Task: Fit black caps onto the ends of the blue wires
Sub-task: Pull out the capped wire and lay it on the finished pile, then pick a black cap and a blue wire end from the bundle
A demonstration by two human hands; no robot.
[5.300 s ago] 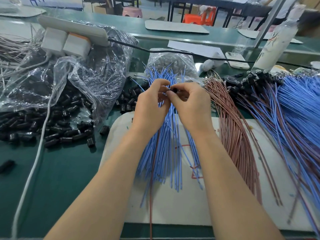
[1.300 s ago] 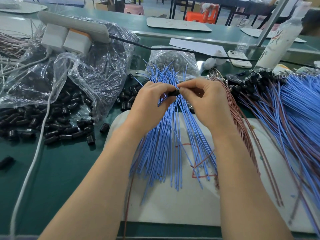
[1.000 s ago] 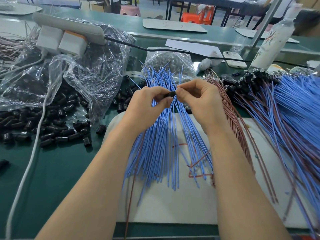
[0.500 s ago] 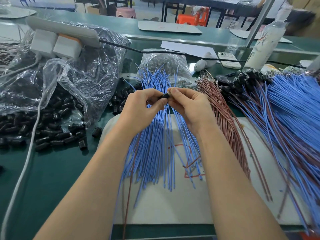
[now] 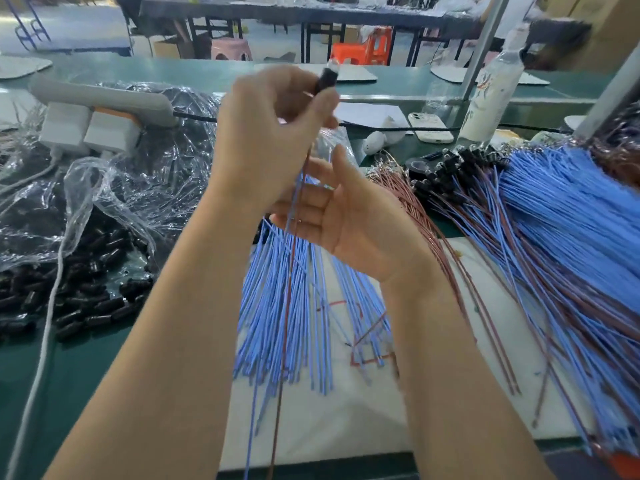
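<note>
My left hand (image 5: 266,133) is raised above the table and pinches a black cap (image 5: 325,79) between thumb and fingers. A blue wire and a brown wire (image 5: 284,299) hang straight down from that cap, past the table's front edge. My right hand (image 5: 346,216) is below it, palm turned up, fingers relaxed, with the hanging wires running across them. A fan of loose blue wires (image 5: 294,306) lies on the white mat (image 5: 346,427) under both hands.
Loose black caps (image 5: 79,299) and crumpled clear bags (image 5: 114,188) lie at left, with a white power strip (image 5: 100,102) behind. Brown wires (image 5: 433,230) and capped blue wires (image 5: 561,220) are piled at right. A phone (image 5: 429,128) and a bottle (image 5: 491,88) stand at the back.
My left hand has lifted the black cap with its two wires up off the pile. My right hand has let go of the cap and opened below it.
</note>
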